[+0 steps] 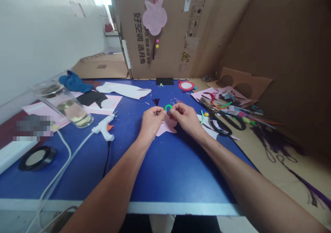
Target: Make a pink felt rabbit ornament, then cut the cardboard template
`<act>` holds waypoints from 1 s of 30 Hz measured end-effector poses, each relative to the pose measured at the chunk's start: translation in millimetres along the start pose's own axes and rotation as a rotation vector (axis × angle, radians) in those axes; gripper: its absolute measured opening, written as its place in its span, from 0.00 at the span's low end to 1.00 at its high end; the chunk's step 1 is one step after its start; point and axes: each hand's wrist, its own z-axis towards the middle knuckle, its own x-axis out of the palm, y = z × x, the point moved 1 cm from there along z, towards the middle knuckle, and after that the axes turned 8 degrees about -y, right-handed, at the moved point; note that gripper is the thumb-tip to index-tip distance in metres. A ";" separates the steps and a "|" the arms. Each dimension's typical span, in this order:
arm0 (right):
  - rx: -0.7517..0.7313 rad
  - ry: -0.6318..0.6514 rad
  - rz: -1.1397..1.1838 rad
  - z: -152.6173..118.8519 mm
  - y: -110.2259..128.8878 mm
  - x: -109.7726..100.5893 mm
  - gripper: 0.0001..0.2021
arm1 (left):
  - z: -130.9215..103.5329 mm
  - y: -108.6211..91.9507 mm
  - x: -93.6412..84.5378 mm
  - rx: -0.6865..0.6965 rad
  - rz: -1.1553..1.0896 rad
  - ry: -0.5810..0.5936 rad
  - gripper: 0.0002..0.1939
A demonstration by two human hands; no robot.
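Note:
Between my two hands a short green pipe cleaner (168,106) is bent into an arch. My left hand (153,120) pinches its left end, and my right hand (184,117) pinches the other. Below the fingers a pink paper cutout (167,127) lies on the blue tabletop, partly hidden by my hands. A dark purple tassel (156,102) is just beyond my left hand. Close to my right wrist lie a light green strip (202,117) and a yellow bead (206,114).
A white glue gun (104,126) with its cord lies left, near a glass jar (67,105) and black tape (37,158). Large scissors (219,117) rest among paper scraps at right. A pink ornament (155,17) hangs on the upright cardboard (170,60) behind.

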 end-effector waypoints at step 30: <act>-0.028 0.003 -0.048 -0.6 4.1 1.1 0.13 | 3.0 8.6 1.4 0.030 0.036 0.048 0.07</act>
